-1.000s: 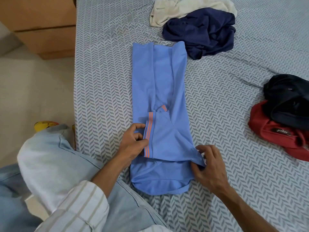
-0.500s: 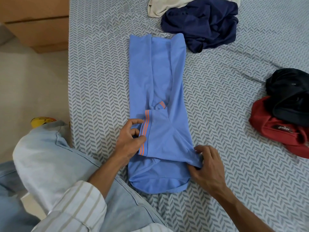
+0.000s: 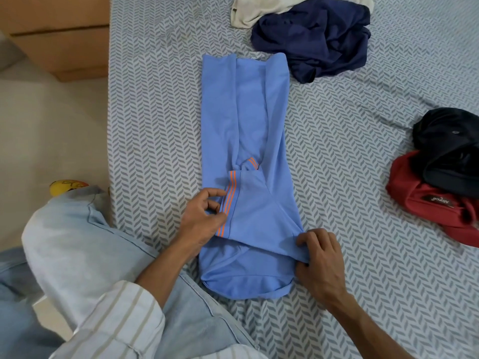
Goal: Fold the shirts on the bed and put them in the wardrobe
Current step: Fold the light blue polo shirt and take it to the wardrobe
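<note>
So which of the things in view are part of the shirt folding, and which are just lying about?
Part of the job:
- light blue shirt, pinched by left hand and right hand
- navy shirt
- cream shirt
- black shirt
- red shirt
- bed

Just lying about:
- yellow object on the floor
- wooden furniture

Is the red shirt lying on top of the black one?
No, the black shirt lies on top of the red shirt, covering its upper part.

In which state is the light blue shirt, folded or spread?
Partly folded. The light blue shirt lies as a long narrow strip, sides and sleeves turned in, not yet folded along its length.
</note>
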